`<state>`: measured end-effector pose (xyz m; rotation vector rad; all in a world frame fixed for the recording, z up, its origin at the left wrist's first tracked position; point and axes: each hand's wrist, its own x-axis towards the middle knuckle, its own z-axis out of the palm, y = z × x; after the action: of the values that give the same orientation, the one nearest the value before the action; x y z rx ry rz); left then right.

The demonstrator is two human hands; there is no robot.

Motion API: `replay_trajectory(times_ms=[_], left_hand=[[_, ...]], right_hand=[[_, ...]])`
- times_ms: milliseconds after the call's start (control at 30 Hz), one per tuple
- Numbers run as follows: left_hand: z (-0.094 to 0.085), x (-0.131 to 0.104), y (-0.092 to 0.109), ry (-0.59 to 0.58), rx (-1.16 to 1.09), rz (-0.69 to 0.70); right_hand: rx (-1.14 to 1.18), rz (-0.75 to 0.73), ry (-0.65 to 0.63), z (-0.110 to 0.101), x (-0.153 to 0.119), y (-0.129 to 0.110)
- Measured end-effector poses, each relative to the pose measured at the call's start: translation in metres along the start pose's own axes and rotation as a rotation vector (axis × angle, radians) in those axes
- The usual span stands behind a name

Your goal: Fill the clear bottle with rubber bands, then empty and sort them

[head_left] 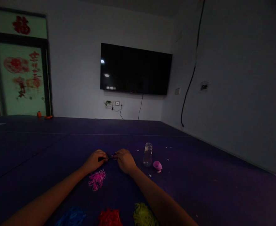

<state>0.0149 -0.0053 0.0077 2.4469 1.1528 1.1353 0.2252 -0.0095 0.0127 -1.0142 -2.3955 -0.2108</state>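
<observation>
My left hand (pixel 97 159) is closed, with thumb and fingers pinched on a small dark object (pixel 110 157) whose kind I cannot make out. From the other side, my right hand (pixel 126 160) has its fingertips closed at the object's right end, where a bit of pink shows. A loose pile of thin pink loops, like rubber bands (pixel 97 180), lies just below my left hand. To the right of my right hand stands a clear bottle (pixel 147 155). Beside its base lies a pink cap-like piece (pixel 157 165).
Piles of blue strands (pixel 73 216), red strands (pixel 110 217) and yellow-green strands (pixel 143 215) lie along the near edge of view. Small white scraps (pixel 150 175) dot the dark purple table (pixel 199 188). Orange items (pixel 39 114) sit at the far left, and a television (pixel 135 69) hangs on the wall.
</observation>
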Motion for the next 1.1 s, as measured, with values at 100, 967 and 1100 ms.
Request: replay_trajectory(times_ms=[100,967,1100], left_hand=[[0.001,0.0,-0.001,-0.085,0.048,0.08],[0.007,0.0,-0.011,-0.161,0.067,0.088],[0.005,0.001,-0.008,-0.113,0.026,0.074]], right_hand=[[-0.113,0.123,-0.041,-0.002,0.0,-0.002],[-0.055,0.006,-0.07,-0.002,0.001,-0.002],[-0.064,0.015,-0.082,0.0,0.002,-0.001]])
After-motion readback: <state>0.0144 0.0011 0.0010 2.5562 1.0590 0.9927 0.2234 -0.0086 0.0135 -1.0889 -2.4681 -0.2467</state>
